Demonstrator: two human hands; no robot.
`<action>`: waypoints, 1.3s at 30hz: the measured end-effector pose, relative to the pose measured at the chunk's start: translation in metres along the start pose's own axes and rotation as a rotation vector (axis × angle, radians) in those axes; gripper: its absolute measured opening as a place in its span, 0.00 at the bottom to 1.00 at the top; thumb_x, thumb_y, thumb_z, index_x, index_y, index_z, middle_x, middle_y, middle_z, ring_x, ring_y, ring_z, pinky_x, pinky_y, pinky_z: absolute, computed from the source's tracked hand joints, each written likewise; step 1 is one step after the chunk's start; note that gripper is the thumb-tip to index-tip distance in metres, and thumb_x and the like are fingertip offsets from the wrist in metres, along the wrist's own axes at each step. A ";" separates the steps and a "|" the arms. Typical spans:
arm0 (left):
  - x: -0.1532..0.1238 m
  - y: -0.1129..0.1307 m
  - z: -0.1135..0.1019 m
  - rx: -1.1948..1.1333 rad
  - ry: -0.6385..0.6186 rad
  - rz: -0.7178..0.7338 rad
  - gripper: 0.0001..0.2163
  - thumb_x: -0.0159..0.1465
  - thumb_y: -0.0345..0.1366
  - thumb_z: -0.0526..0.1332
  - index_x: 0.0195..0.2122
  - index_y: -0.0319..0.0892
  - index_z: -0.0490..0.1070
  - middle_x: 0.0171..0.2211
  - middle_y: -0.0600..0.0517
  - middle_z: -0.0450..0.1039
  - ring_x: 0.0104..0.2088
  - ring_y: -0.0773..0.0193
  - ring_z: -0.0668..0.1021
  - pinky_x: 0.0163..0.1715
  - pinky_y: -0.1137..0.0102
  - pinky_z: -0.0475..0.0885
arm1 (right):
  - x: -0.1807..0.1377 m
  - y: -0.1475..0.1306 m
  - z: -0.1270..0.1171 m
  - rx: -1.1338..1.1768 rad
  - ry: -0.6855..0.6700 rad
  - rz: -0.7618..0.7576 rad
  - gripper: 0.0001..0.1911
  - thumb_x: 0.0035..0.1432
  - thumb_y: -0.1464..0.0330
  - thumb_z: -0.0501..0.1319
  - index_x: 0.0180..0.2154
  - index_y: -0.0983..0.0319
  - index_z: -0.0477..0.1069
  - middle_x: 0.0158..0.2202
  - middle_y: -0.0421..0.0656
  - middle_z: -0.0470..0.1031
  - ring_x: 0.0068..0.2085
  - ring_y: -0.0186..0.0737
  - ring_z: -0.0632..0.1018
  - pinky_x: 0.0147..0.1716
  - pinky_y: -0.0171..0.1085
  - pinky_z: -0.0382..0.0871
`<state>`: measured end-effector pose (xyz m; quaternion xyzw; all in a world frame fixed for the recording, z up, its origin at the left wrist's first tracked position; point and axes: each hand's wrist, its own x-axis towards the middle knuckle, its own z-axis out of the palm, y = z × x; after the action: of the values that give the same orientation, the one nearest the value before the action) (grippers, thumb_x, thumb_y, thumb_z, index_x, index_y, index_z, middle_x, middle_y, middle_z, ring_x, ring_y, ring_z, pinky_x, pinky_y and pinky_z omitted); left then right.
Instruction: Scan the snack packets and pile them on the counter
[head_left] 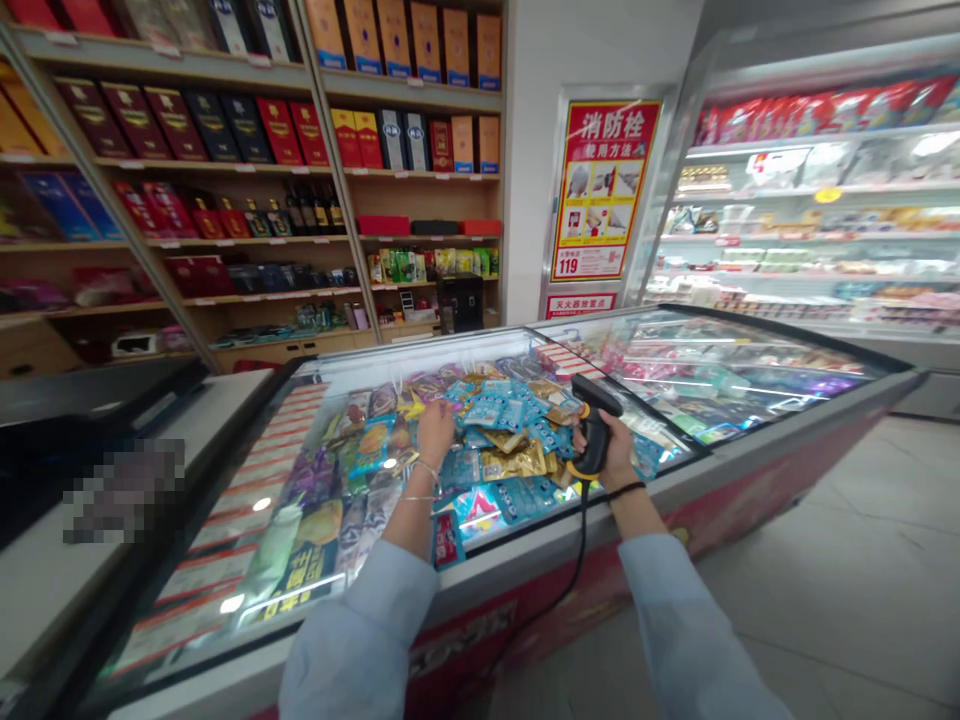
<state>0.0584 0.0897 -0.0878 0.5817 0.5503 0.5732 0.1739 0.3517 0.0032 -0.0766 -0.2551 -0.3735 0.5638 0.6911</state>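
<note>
My right hand point(609, 446) is wrapped round a black and yellow barcode scanner point(592, 440), its head pointing over the freezer. A black cable point(579, 550) hangs from the scanner's handle down the freezer's front. Over the pile of frozen treats, my left hand point(437, 428) has its fingers curled together. Yellow and pink wrapping shows at its fingertips, but what they grip is hidden. Blue packets point(491, 408) and gold packets point(517, 462) lie heaped between the two hands. Close to my left wrist is a blue and orange packet point(373, 446).
The chest freezer point(540, 525) has a glass lid point(247, 530) on the left and more glass on the right. A counter point(150, 480) adjoins its left end. Shelves of boxed bottles point(225, 125) stand behind, and a lit refrigerated display point(810, 220) is at the right.
</note>
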 end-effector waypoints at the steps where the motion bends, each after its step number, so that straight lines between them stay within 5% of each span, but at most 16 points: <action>1: 0.000 0.002 0.000 0.030 -0.027 0.005 0.08 0.59 0.38 0.61 0.24 0.45 0.71 0.27 0.48 0.74 0.41 0.50 0.78 0.51 0.55 0.68 | 0.000 0.000 0.000 -0.001 0.007 -0.002 0.13 0.49 0.57 0.61 0.31 0.60 0.69 0.27 0.42 0.74 0.16 0.32 0.66 0.13 0.34 0.62; 7: 0.003 0.015 -0.003 0.036 -0.128 0.016 0.09 0.55 0.38 0.64 0.20 0.44 0.70 0.22 0.51 0.71 0.36 0.54 0.77 0.46 0.59 0.70 | 0.002 0.001 0.000 -0.028 0.013 0.021 0.14 0.46 0.57 0.62 0.30 0.60 0.71 0.28 0.43 0.76 0.17 0.32 0.66 0.13 0.33 0.61; 14: 0.014 0.000 -0.021 -0.325 0.185 -0.225 0.13 0.65 0.49 0.53 0.36 0.45 0.65 0.26 0.52 0.71 0.25 0.58 0.79 0.28 0.63 0.74 | 0.002 0.000 0.003 -0.022 0.051 0.062 0.16 0.44 0.56 0.62 0.33 0.59 0.70 0.27 0.43 0.76 0.20 0.38 0.72 0.13 0.35 0.63; 19: 0.015 -0.007 -0.013 -0.538 0.130 -0.198 0.15 0.64 0.52 0.56 0.39 0.46 0.61 0.29 0.51 0.73 0.30 0.56 0.82 0.33 0.58 0.78 | 0.000 0.000 0.001 -0.010 0.039 0.043 0.16 0.45 0.56 0.62 0.34 0.59 0.69 0.26 0.43 0.75 0.20 0.38 0.73 0.13 0.35 0.63; 28: 0.002 0.034 0.025 -0.668 -0.080 -0.019 0.20 0.57 0.56 0.63 0.33 0.47 0.57 0.27 0.56 0.69 0.36 0.56 0.83 0.42 0.56 0.79 | -0.008 -0.013 0.024 -0.056 -0.006 0.002 0.16 0.48 0.55 0.65 0.33 0.60 0.70 0.22 0.39 0.72 0.16 0.34 0.68 0.12 0.33 0.63; 34: -0.003 0.035 0.033 -0.732 -0.072 0.005 0.18 0.59 0.51 0.63 0.33 0.46 0.57 0.27 0.56 0.70 0.37 0.57 0.83 0.50 0.54 0.76 | -0.005 0.001 0.053 -0.036 -0.146 -0.005 0.15 0.50 0.57 0.67 0.34 0.60 0.70 0.25 0.39 0.72 0.15 0.31 0.66 0.11 0.32 0.63; 39: -0.005 0.036 0.031 -0.734 -0.063 -0.006 0.19 0.58 0.53 0.64 0.32 0.45 0.59 0.29 0.55 0.71 0.39 0.56 0.83 0.50 0.55 0.76 | 0.001 0.022 0.047 0.176 -0.228 0.040 0.16 0.52 0.56 0.65 0.36 0.60 0.69 0.26 0.37 0.69 0.15 0.27 0.63 0.10 0.28 0.59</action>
<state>0.1020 0.0871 -0.0690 0.4965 0.3042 0.7136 0.3896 0.3011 0.0066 -0.0661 -0.1351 -0.3933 0.6332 0.6528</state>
